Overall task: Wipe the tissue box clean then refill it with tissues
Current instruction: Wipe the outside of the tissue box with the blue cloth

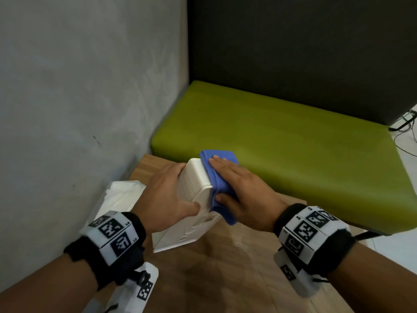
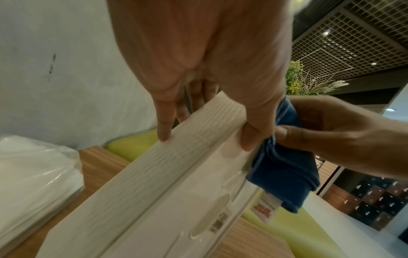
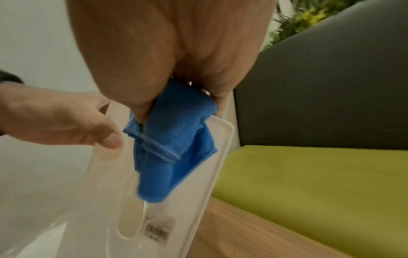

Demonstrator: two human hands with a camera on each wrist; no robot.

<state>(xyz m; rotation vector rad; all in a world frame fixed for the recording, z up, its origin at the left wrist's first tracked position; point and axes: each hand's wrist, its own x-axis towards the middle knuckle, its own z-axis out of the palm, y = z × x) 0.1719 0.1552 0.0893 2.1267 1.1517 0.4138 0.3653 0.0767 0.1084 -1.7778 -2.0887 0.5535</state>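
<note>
head view: left hand (image 1: 165, 195) clamps the tissue box (image 1: 191, 184), tipped on the table (image 1: 225, 267), long axis running away; left wrist view: its grip straddles the ribbed side; right wrist view: right hand (image 3: 172, 52) pinches the blue cloth (image 3: 174, 139) against the slotted right face.

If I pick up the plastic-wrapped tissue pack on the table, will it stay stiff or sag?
Probably it sags: the tissue pack looks like soft stacked sheets in loose, wrinkled film. That glossy film may be slippery. Being paper, likely light.
</note>
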